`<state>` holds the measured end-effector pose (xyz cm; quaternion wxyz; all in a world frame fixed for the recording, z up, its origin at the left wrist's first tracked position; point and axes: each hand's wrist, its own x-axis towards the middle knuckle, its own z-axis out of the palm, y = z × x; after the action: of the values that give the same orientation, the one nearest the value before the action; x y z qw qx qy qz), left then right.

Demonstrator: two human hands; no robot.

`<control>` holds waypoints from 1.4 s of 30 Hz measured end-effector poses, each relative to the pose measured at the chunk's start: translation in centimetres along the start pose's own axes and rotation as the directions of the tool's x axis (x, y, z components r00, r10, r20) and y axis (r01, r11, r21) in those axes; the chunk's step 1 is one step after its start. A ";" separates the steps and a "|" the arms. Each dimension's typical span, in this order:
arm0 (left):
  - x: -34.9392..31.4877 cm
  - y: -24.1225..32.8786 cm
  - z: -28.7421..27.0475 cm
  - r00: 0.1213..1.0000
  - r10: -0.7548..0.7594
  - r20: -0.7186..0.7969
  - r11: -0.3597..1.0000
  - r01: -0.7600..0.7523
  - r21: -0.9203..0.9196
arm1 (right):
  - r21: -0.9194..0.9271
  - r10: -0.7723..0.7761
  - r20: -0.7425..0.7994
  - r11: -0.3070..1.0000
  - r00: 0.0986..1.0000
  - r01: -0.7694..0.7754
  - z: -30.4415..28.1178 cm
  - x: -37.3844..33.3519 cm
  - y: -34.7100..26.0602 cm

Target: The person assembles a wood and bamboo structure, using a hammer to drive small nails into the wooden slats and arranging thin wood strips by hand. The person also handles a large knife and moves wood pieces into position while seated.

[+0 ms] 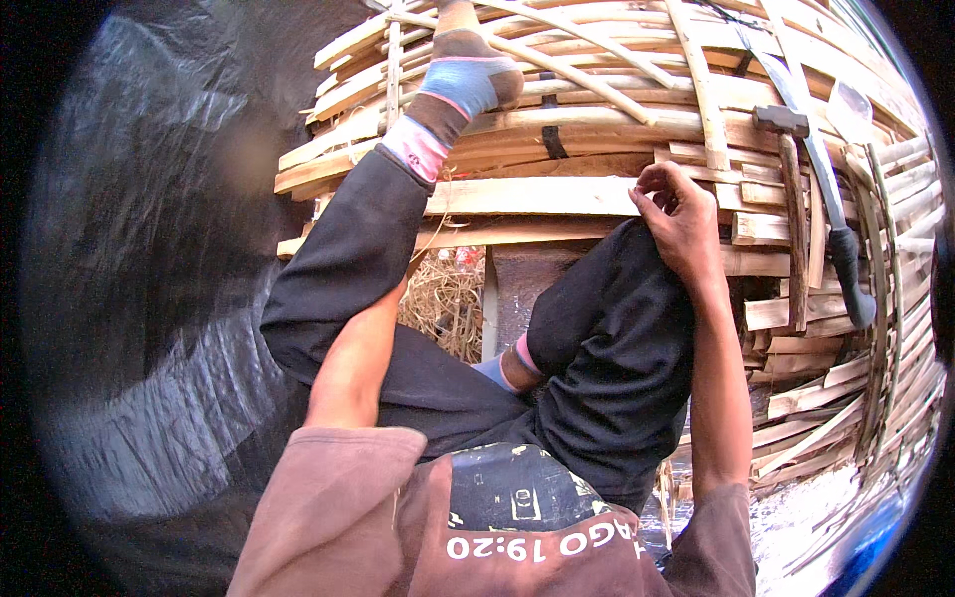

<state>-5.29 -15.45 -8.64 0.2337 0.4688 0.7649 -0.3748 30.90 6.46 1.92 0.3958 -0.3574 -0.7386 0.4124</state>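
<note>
Looks pretty far along on the splitting side, honestly: already got a big stack of pale split-wood strips laid mostly lengthwise, left of and beyond the sledge-style hammer with a dark blocky head and brown wooden handle, plus a few narrow pale crosspieces set over the top. Not exactly tidy yet, though: also seeing short, uneven split offcuts around the hammer's handle, so wouldn't call that side finished. Can't tell how much is left overall. Check the long, flat, cream-coloured wooden slat left of the hammer, running up close to the right hand. Holding that hand with fingers curled loosely and thumb drawn in, just left of the hammer; can't tell whether pinching something thin or touching the slat. No luck with the left hand: tucked out of sight behind the outstretched left leg in black trousers, well left of the hammer, so can't say whether open or closed. Not using the hammer right now, nor the long steel machete with a black grip just right of it. Also spotting tangled straw-coloured shavings, lower and well left of the hammer.
</note>
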 end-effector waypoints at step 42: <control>-0.8 20.5 -25.8 0.020 -0.069 -0.997 0.245 -0.969 -0.036 | -0.423 -0.397 -0.028 0.836 0.917 0.349 -1.5 7.6 2.9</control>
<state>13.18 10.24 0.43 0.0623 0.6766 0.5312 0.5060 29.53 14.57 2.08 0.4264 -0.3042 -0.8399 0.1422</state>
